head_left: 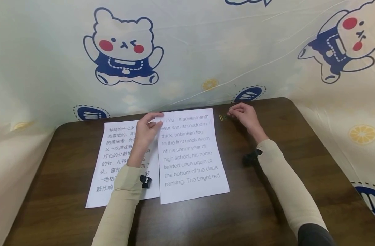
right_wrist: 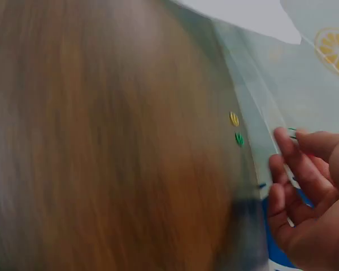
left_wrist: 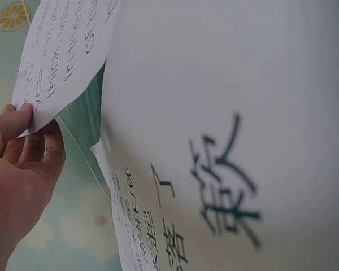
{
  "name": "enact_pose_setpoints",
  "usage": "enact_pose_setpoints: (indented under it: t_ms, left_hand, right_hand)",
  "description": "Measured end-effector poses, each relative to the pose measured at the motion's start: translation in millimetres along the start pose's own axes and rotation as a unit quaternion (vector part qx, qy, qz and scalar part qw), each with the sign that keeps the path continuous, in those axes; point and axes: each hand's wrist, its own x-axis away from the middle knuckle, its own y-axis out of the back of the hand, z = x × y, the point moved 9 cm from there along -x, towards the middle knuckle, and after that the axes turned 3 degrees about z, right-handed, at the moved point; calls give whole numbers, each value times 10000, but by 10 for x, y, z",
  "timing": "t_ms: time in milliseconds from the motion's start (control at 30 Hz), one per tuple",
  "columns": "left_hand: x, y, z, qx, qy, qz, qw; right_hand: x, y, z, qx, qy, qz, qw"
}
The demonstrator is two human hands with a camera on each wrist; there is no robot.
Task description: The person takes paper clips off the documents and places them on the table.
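With thumb and fingers, my left hand (head_left: 146,134) pinches the top left corner of a white sheet printed in English (head_left: 191,160). In the left wrist view that corner of the English sheet (left_wrist: 68,56) is lifted and bent. A second sheet, printed in Chinese (head_left: 112,164), lies to its left, partly hidden under my left forearm. Beyond the English sheet's top right corner, my right hand (head_left: 246,117) is raised, pinching a small green paper clip (right_wrist: 292,133) between thumb and index finger. A yellow paper clip (right_wrist: 234,119) and another green paper clip (right_wrist: 239,139) lie on the table beside it.
The dark brown wooden table (head_left: 258,212) has rounded far corners. Right behind its far edge hangs a pale curtain (head_left: 187,44) with cartoon bears and orange slices. Each wrist wears a black camera, such as the left wrist camera (head_left: 145,181) over the sheets.
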Motion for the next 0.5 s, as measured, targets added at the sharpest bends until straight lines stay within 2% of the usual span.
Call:
enact_pose_setpoints:
  t_ms: [233, 367, 500]
  left_hand:
    - [-14, -6, 15, 79, -39, 67, 9999]
    - [-2, -13, -13, 107, 86, 116, 9998]
    - [53, -16, -144, 64, 178, 156, 9997]
  right_hand:
    - [1, 18, 1, 1293, -14, 381, 9909]
    - [-1, -10, 21, 1694, 27, 556, 9840]
    - [-20, -50, 60, 1979, 234, 655, 9778]
